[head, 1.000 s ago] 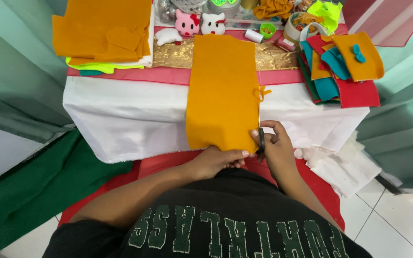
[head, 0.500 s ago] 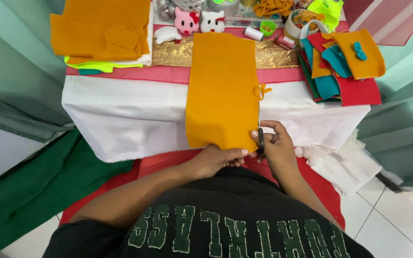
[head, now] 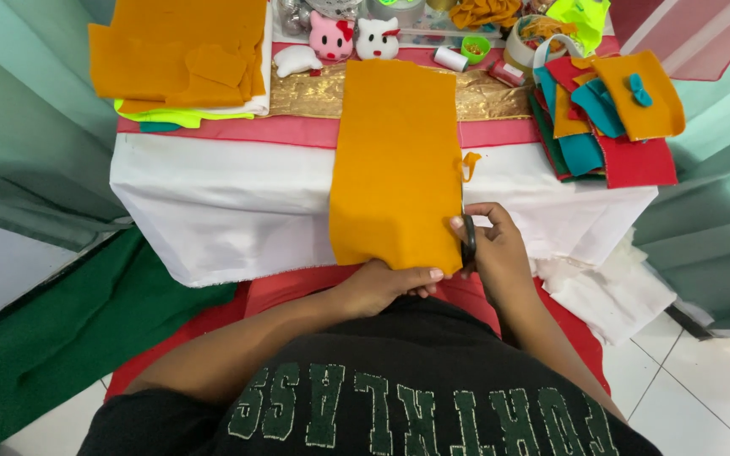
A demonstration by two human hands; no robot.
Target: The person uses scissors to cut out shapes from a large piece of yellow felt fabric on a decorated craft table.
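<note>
A long sheet of orange felt (head: 397,160) is laid over the white-covered counter (head: 213,203), with its lower edge hanging toward the person. This lower edge is held by the left hand (head: 386,285), whose grip is closed on the felt. Black scissors (head: 468,239) are held in the right hand (head: 496,249), the fingers clamped around the handles, at the right edge of the sheet. A small orange scrap (head: 470,163) is seen beside that edge.

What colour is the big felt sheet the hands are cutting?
The felt sheet is plain orange, with no pattern; the head view shows it best.
</note>
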